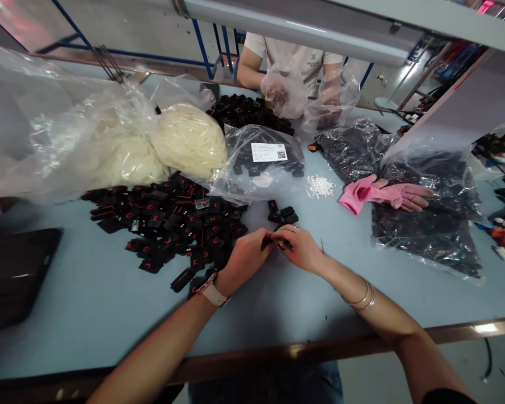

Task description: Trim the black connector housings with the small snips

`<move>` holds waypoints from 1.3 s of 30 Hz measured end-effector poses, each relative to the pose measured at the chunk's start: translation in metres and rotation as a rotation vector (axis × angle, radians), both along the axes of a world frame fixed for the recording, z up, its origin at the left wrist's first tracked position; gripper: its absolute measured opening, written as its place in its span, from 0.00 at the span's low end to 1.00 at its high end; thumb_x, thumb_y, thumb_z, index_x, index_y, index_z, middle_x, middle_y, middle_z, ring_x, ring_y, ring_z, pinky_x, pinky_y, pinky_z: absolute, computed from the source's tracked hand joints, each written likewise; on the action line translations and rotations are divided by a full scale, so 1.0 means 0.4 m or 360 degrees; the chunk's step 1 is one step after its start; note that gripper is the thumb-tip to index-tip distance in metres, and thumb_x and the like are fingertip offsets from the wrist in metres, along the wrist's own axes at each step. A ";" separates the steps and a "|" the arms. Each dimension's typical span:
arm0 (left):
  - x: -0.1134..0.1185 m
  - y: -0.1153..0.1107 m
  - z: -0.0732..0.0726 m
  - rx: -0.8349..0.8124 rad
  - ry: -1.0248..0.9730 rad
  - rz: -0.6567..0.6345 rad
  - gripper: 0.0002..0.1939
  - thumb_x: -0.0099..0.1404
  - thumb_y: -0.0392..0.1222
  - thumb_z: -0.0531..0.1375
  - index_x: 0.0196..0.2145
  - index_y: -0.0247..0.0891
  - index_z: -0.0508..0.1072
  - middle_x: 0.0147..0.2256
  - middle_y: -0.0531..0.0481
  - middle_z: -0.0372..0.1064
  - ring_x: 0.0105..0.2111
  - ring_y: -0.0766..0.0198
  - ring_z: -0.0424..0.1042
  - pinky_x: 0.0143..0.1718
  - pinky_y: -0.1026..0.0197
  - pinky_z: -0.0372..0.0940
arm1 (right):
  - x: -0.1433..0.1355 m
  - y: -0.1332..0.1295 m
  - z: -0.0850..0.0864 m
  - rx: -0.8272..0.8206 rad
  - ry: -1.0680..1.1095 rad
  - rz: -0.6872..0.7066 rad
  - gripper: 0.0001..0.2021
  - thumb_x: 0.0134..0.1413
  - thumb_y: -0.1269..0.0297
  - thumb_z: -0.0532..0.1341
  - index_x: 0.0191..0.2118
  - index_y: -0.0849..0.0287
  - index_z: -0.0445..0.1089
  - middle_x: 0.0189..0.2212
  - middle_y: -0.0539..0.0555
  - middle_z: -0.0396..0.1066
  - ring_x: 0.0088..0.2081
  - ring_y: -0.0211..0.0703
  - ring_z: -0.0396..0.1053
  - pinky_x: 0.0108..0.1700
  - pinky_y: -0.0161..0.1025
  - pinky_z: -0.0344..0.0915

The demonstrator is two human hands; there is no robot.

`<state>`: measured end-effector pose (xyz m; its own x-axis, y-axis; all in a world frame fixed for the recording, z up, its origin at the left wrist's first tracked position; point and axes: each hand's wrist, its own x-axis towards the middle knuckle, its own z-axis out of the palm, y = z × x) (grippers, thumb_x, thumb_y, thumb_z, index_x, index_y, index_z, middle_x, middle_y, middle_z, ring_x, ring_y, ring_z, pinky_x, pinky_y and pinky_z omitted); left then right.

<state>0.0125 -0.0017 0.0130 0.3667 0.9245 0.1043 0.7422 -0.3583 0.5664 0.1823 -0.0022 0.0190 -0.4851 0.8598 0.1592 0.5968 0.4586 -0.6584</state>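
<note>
My left hand (247, 255) and my right hand (298, 247) meet at the middle of the table, fingertips together. Between them is a small black part (283, 243), mostly hidden by the fingers; both hands are closed on it. A large heap of black parts with red pieces (164, 224) lies left of my left hand. Just beyond my fingertips sit a few loose black parts (287, 214). Farther right is a small pile of tiny white pieces (320, 186).
Clear bags of pale pieces (189, 140) stand back left, a labelled bag (256, 174) at centre. Pink gloves (382, 194) rest on bags of black parts (425, 241) at right. A dark tray (17, 275) is far left. Across the table, a person (297, 62) handles plastic bags.
</note>
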 end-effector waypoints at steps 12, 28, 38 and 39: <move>0.002 0.001 0.002 -0.0029 -0.0013 0.0024 0.04 0.60 0.35 0.57 0.33 0.38 0.72 0.30 0.49 0.75 0.29 0.62 0.75 0.31 0.64 0.65 | -0.008 0.005 0.001 -0.0044 0.0136 -0.0104 0.09 0.45 0.77 0.57 0.33 0.59 0.70 0.34 0.53 0.72 0.35 0.38 0.69 0.39 0.35 0.64; -0.001 -0.001 -0.005 0.0000 -0.0037 0.0008 0.04 0.61 0.36 0.57 0.34 0.39 0.71 0.31 0.50 0.75 0.31 0.61 0.75 0.32 0.63 0.65 | -0.007 0.002 0.009 -0.0165 0.0166 -0.0265 0.05 0.47 0.71 0.58 0.34 0.57 0.66 0.26 0.48 0.71 0.26 0.34 0.65 0.30 0.31 0.59; -0.002 -0.001 0.000 -0.0010 0.0000 0.0000 0.05 0.61 0.36 0.56 0.34 0.37 0.72 0.31 0.48 0.75 0.31 0.60 0.75 0.33 0.62 0.66 | 0.002 -0.006 0.006 0.0027 -0.0123 -0.0025 0.13 0.42 0.81 0.55 0.33 0.57 0.67 0.28 0.49 0.73 0.32 0.37 0.69 0.34 0.32 0.59; -0.003 0.000 -0.001 -0.0007 -0.0011 0.0004 0.04 0.61 0.36 0.57 0.34 0.38 0.71 0.31 0.49 0.75 0.31 0.60 0.75 0.33 0.63 0.66 | 0.002 -0.005 0.004 0.0005 -0.0098 -0.0066 0.14 0.43 0.81 0.55 0.33 0.56 0.68 0.28 0.49 0.73 0.32 0.36 0.69 0.34 0.32 0.60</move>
<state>0.0115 -0.0018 0.0127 0.3636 0.9259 0.1027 0.7390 -0.3538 0.5733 0.1832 -0.0043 0.0205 -0.4580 0.8790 0.1330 0.6546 0.4347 -0.6185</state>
